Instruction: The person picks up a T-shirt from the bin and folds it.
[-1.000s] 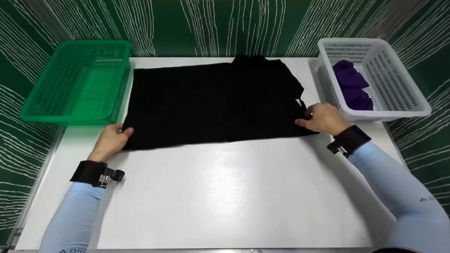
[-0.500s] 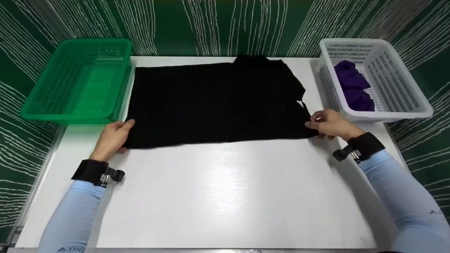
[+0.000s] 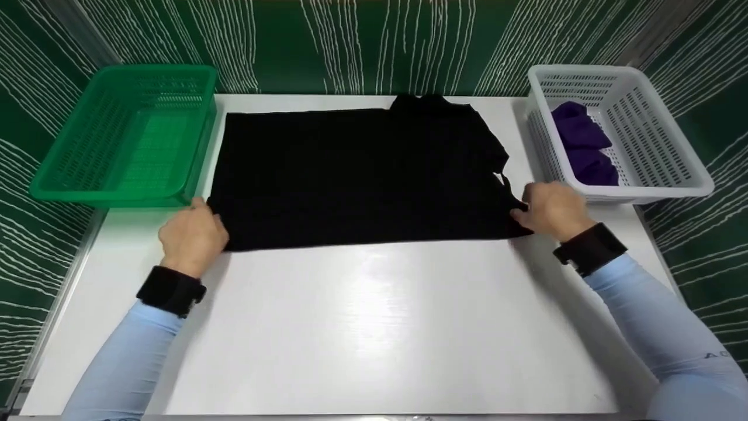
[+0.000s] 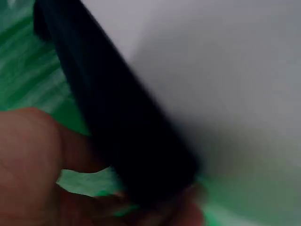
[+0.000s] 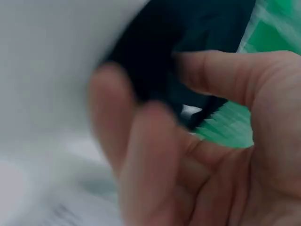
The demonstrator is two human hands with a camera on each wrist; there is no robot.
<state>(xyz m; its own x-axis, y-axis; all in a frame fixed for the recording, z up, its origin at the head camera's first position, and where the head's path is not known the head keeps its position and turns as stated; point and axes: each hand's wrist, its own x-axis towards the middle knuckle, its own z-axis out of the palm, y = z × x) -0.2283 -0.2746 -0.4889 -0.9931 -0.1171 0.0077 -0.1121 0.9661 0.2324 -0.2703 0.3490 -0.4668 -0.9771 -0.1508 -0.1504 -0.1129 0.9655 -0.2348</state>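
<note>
A black shirt (image 3: 350,175) lies spread as a long rectangle on the white table, its shaped end with a small gap at the right in the head view. My left hand (image 3: 194,238) grips its front left corner, knuckles up. In the left wrist view the cloth (image 4: 122,113) hangs as a folded band between thumb (image 4: 80,150) and fingers, blurred. At the front right corner, my right hand (image 3: 552,210) pinches the fabric. The right wrist view shows the thumb (image 5: 211,70) against the dark cloth (image 5: 160,37), with two fingers (image 5: 150,160) in front of it.
A green basket (image 3: 193,175) stands at the back left, near the left hand. At the back right a white basket (image 3: 648,192) holds purple cloth (image 3: 584,140). A green wall with white streaks (image 3: 362,47) closes off the white table's (image 3: 380,327) far side.
My left hand has turned knuckles up and shifted slightly right, taking the corner with it. My right hand has moved outward along the front edge to the corner and closed its fingers on the shirt.
</note>
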